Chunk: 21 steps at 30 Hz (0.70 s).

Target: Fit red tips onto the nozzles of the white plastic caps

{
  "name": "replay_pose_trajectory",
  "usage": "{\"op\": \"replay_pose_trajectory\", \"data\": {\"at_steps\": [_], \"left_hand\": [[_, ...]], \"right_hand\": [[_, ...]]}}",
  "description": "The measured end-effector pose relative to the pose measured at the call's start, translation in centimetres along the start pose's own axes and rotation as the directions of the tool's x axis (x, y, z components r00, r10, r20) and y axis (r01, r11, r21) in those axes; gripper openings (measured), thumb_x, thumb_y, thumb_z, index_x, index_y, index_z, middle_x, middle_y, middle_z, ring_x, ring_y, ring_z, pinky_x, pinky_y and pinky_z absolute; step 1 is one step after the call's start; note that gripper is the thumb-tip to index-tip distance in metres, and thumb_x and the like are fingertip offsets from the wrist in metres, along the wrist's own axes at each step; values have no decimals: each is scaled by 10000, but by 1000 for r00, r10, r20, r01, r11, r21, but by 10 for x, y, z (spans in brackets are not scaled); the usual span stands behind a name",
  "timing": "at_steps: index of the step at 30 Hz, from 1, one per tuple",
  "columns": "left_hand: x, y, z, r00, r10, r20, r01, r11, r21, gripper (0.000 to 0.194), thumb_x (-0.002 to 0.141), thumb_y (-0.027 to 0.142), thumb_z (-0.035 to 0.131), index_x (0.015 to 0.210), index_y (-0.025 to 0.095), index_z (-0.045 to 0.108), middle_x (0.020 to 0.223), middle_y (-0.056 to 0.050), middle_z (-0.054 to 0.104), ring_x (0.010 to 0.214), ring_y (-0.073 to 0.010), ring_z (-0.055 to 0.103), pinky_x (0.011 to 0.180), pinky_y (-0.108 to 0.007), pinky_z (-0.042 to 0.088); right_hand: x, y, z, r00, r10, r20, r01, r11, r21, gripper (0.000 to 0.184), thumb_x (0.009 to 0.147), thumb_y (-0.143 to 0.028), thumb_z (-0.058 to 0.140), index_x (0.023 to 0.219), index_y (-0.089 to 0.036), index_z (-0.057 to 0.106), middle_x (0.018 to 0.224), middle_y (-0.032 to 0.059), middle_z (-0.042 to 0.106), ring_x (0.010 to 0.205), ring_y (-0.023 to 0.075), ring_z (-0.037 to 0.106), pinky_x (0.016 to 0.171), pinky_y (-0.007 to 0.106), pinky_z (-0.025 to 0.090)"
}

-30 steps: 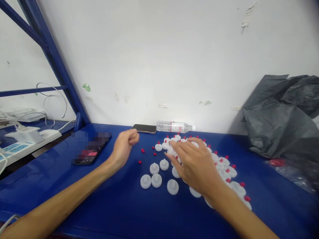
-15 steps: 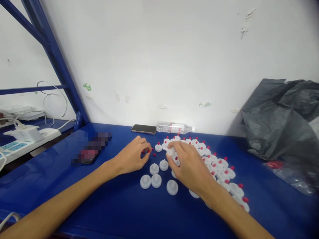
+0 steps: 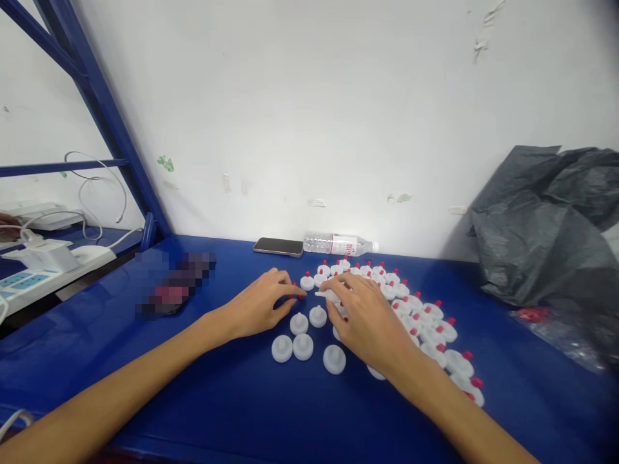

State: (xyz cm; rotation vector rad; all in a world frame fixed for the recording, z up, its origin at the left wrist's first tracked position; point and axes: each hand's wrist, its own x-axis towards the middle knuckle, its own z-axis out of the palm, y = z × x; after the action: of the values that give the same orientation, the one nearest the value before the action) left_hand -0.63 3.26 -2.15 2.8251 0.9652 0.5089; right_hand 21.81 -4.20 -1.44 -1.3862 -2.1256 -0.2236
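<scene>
My right hand (image 3: 365,316) grips a white plastic spout lid (image 3: 331,296), tilted on its side so that its nozzle points left. Just left of it, my left hand (image 3: 265,299) reaches over a few tiny red caps (image 3: 300,297), with thumb and forefinger slightly apart around them. White spout lids without red tips, such as this lid (image 3: 334,359), stand nozzle-up in front of the hands. Under and beyond my right hand spreads a large group of white lids with red caps on their nozzles (image 3: 434,311); my hand and forearm hide part of it.
On the blue table (image 3: 232,399), a phone (image 3: 278,247) and a clear bottle (image 3: 338,243) lie against the wall. A dark blurred-out item (image 3: 178,287) lies left. Right are a grey plastic bag (image 3: 546,225) and clear wrapping (image 3: 570,341). A power strip (image 3: 91,258) with cables sits far left.
My left hand has moved slightly right, its fingertips now over the red caps. The lid in my right hand has been turned so its nozzle points left toward the left hand.
</scene>
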Motion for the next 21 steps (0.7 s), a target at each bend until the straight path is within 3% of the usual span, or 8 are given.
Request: {"op": "replay_pose_trajectory", "data": {"at_steps": [4,11,14,16,19,21], "left_hand": [[0,-6,3,1000,1,0,-1,1000,-30,230,987,290,531,1154,290,690,1047,-20,608,1020,-186,545,915,-329,448],[3,-7,5,994,-21,-111,17,999,-36,151,957,272,555,982,242,700,979,-25,616,937,-194,538,850,-345,467],[4,-3,1,986,-23,-168,17,999,-38,205,950,270,543,1093,237,686,1066,-51,627,980,-212,542,869,-364,493],[3,0,-1,985,-3,-172,-3,999,-35,312,950,245,532,1246,252,631,1233,-65,609,1133,-229,526,987,-398,478],[0,0,-1,992,44,-119,-47,999,-22,478,971,198,476,1439,294,474,1504,-48,470,1401,-240,381,1165,-472,351],[-2,0,1,996,61,-58,-62,998,-17,525,986,178,433,1492,311,398,1582,-33,381,1481,-244,286,1188,-513,315]], "right_hand": [[0,1,-1,999,26,48,-25,1000,-7,325,930,-105,504,1158,-280,654,1141,41,648,996,235,616,926,437,472],[3,1,-1,997,-15,74,18,999,-44,115,918,-162,617,950,-238,698,1003,15,725,1029,250,620,970,448,429],[3,2,-2,999,-30,34,32,997,-71,98,896,-167,659,928,-234,723,1063,34,712,1042,252,609,929,422,445],[3,3,-3,998,-45,36,48,995,-87,94,892,-177,670,919,-238,737,1003,31,718,998,247,614,903,417,453],[3,2,-3,994,-71,80,80,991,-111,88,894,-190,672,898,-241,744,881,16,731,931,240,623,920,438,447],[3,0,-2,991,-79,107,91,989,-113,82,895,-194,672,908,-238,740,858,12,740,927,233,631,982,465,422]]}}
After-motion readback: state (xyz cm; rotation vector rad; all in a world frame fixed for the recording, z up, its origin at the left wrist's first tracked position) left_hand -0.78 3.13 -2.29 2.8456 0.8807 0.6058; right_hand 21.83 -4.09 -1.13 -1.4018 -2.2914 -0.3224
